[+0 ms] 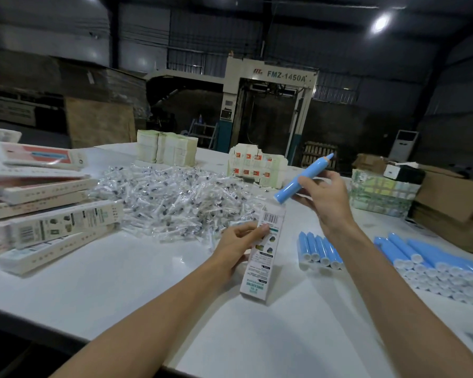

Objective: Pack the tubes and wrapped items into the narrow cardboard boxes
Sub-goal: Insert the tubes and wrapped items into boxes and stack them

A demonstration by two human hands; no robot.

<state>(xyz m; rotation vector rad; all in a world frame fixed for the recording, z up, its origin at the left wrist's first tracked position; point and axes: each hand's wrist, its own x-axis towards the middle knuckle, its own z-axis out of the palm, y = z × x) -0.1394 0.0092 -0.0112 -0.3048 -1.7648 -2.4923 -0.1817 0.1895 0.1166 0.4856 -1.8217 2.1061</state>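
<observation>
Hold box (260, 261) firm in curled left hand (239, 242) toward front edge of tabletop (120, 282); align tube (302, 178), pinched in right hand (324, 193), with far end; slide cap first

wrapped items (175, 197) heaped mid-table (120, 282), filled boxes (47, 214) stacked left, tubes (434, 263) lying right, flat cartons (166, 148) behind

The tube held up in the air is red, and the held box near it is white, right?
Not quite. The head view shows the tube held up in the air is blue, not red. The held box near it is white.
</observation>
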